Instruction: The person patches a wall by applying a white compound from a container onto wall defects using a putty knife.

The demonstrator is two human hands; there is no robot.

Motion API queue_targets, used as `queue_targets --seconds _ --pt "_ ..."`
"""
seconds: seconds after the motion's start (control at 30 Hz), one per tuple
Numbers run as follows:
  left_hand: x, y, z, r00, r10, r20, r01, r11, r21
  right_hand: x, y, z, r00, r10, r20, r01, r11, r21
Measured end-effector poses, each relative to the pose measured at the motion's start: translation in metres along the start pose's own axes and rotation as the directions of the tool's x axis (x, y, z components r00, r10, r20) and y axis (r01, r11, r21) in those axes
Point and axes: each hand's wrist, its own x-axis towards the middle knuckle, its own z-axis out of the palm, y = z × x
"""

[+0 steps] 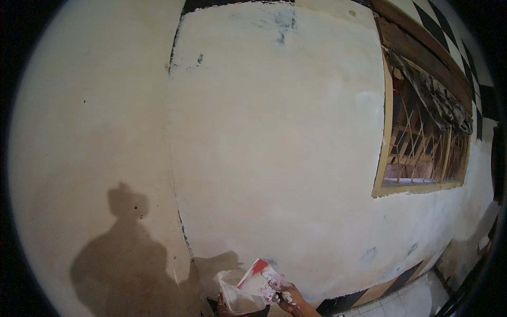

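At the bottom of the head view, my right hand [288, 297] is closed around a flat red-and-white spreader [255, 274]. White paste smears both the spreader and my fingers. The spreader's blade slants over the rim of a pale, translucent plastic tub [244, 303]. My left hand [222, 306] grips this tub at its left side, with only some fingers showing. How much the tub holds is hard to make out. Just behind both hands stands the cream-coated wall [280, 158], which has dark patches near its top and lower edge.
A barred window [422, 142] with a yellowish frame and a bunched dark cloth [438, 100] is at the right. Pale floor tiles [391, 306] show at lower right. A wall corner runs down left of centre, and my shadow falls across the left wall [95, 158].
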Motion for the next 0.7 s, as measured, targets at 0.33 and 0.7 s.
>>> queue_targets --seconds 0.33,0.7 --pt "0.001 -0.005 0.002 0.999 -0.033 0.017 0.033 0.999 0.017 -0.028 -0.013 0.026 0.988 0.057 -0.141 -0.076 0.988 -0.133" --pt "0.016 -0.023 0.015 0.996 -0.076 0.053 0.075 0.997 0.028 -0.041 -0.030 0.018 0.979 -0.106 -0.172 0.031 0.921 -0.389"
